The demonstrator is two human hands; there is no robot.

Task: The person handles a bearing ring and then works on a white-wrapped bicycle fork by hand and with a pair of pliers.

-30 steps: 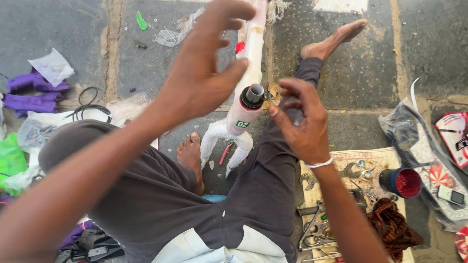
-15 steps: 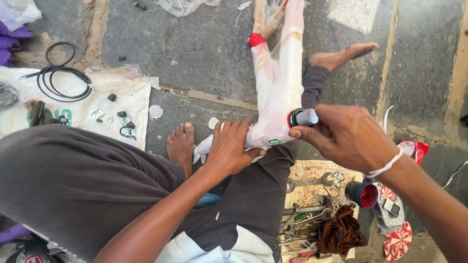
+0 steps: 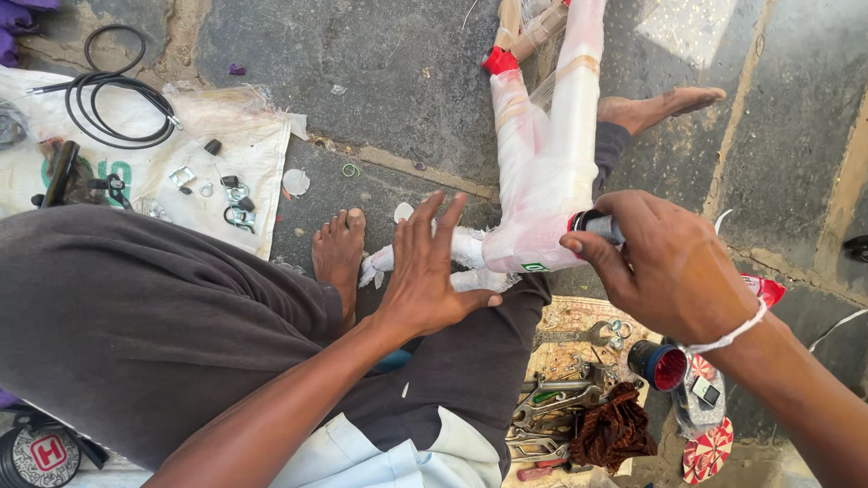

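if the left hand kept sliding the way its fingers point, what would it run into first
The left hand points up the picture, fingers spread. Most likely the plastic-wrapped white frame comes first: its lower wrapped end lies just past the fingertips, possibly already touching. Depth is hard to judge; the hand may pass above it.

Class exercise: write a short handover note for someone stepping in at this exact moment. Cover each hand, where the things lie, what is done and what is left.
Left hand: open, fingers spread, resting flat on the lower end of the plastic-wrapped bicycle frame.
Right hand: closed around the black tube end sticking out of the wrap.
The frame lies across the person's lap and runs out over the stone floor.
Wrenches sit on a mat by the right knee; a coiled black cable and small fittings lie on the white sack.
Done: the tube end is bare.
Left: the wrap covers the rest of the frame.
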